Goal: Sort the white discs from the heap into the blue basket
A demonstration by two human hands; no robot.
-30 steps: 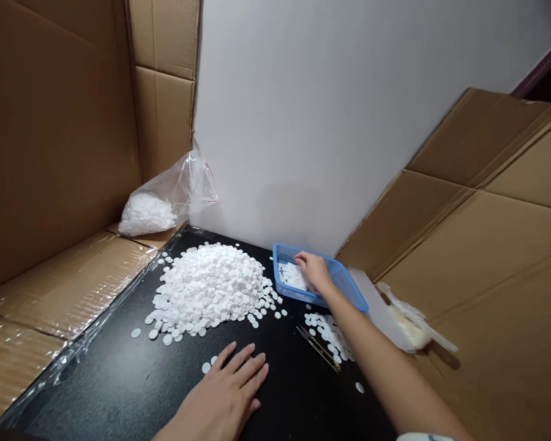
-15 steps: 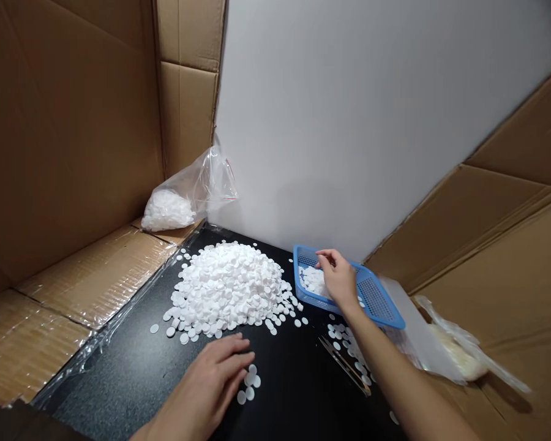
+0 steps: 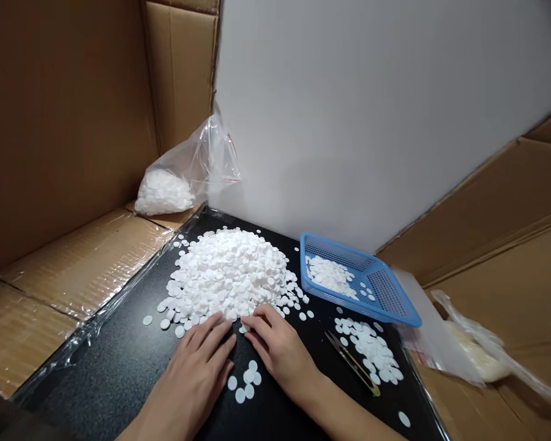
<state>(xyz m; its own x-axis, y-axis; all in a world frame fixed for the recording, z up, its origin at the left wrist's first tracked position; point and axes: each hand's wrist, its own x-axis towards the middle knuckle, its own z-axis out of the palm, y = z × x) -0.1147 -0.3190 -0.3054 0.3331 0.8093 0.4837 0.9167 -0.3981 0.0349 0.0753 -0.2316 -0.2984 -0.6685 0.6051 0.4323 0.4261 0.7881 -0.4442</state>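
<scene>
A large heap of small round white discs lies on the black tabletop. At its near edge rests my left hand, palm down, fingers stretched out and slightly apart, fingertips touching discs. Beside it my right hand reaches in from the right, its bent fingers apart and their tips at a few discs on the heap's front edge. The underside of both hands is hidden. Between my wrists sits a little cluster of loose discs.
Right of the heap stands a blue perforated basket with discs inside. In front of it are a scattered group of discs and metal tweezers. A clear bag of white pieces leans back left; another plastic bag lies right.
My right hand has moved from over the blue basket leftward to the front of the heap. My left hand has shifted slightly, its fingers now at the heap's edge.
</scene>
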